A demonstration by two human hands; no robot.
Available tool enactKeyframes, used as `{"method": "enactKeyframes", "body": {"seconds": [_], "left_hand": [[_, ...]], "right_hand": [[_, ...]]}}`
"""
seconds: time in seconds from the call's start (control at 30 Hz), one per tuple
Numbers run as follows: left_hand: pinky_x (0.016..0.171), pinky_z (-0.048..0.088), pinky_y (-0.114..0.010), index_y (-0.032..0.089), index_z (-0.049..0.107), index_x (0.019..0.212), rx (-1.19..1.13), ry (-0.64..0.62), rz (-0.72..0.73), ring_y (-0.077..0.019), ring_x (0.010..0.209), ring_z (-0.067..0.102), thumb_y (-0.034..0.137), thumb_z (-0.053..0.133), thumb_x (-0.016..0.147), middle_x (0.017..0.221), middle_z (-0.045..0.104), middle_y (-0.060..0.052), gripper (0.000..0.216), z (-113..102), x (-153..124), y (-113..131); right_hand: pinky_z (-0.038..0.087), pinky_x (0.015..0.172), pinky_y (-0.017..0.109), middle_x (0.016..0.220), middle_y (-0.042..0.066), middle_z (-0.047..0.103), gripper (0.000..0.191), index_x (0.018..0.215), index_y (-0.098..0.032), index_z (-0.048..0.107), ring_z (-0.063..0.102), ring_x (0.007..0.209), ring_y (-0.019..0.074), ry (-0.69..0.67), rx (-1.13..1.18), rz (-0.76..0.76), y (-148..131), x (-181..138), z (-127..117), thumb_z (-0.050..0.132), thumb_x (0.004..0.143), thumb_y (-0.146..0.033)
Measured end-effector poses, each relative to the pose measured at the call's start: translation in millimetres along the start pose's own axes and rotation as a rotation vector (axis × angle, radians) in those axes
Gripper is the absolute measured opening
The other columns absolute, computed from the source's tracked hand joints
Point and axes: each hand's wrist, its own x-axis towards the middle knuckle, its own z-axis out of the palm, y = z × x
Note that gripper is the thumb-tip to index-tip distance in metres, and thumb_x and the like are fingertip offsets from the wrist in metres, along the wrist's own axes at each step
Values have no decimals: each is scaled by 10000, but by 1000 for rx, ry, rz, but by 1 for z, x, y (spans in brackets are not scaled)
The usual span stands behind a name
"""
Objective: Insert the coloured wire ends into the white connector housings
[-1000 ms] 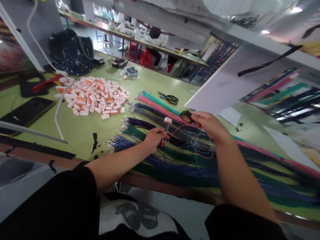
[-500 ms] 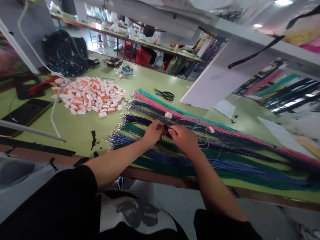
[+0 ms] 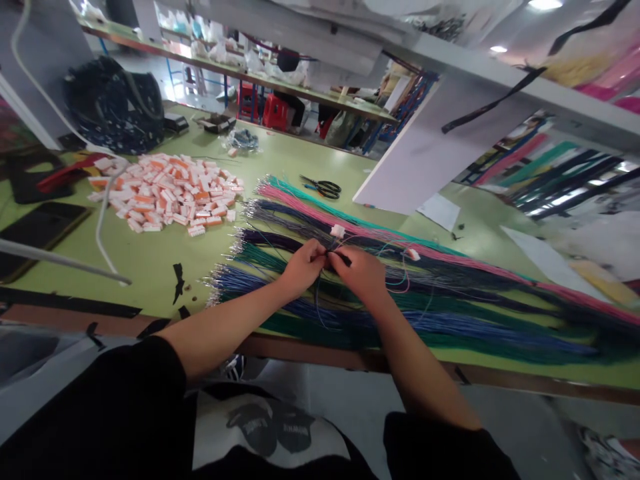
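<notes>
My left hand (image 3: 303, 268) is closed, its thumb and fingertips pinching the thin wires of a wire harness just below a white connector (image 3: 337, 231). Close against it, my right hand (image 3: 362, 272) is also closed, pinching a small dark strip that looks like black tape (image 3: 345, 258) at the same spot on the wires. A second white connector (image 3: 414, 255) with pink and green leads lies just right of my right hand. Beneath both hands run long bundles of wires (image 3: 440, 327) in blue, green, black, grey, pink and turquoise, their metal-tipped ends to the left.
A heap of white and orange connectors (image 3: 173, 193) lies at the left. Scissors (image 3: 321, 187) rest behind the wires. A phone (image 3: 40, 233), black tape scraps (image 3: 179, 283) and a pale cable (image 3: 100, 227) occupy the left side. A white panel (image 3: 400, 160) stands at the back.
The view has shifted slightly, so the scene sits a little further left. My hands stay together on the harness, and the dark strip now shows nearer my right fingertips.
</notes>
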Motion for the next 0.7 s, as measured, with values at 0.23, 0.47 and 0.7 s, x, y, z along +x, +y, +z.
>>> {"method": "enactKeyframes", "body": {"seconds": [0.23,0.47,0.7], "left_hand": [[453,264,-190,176,445,644,8,-20,48,-45,450,355,216,572,751,532,434,81,171,-1,-3,2],[352,153,-175,167,468,633,-242,32,-158,-25,307,285,146,503,773,449,478,70,146,-1,-3,12],[318,143,-162,149,485,596,-335,24,-273,-16,265,285,99,536,755,417,481,63,175,-5,2,19]], "right_hand": [[377,625,285,921,57,698,264,860,-220,675,623,845,233,-41,32,-26,1,-1,-5,441,838,-341],[439,843,364,1130,92,647,325,1082,-202,632,573,1053,240,-37,261,-259,18,2,3,447,821,-258],[428,921,377,1041,24,687,242,956,-260,696,600,997,201,152,666,-236,19,11,26,559,756,-269]]}}
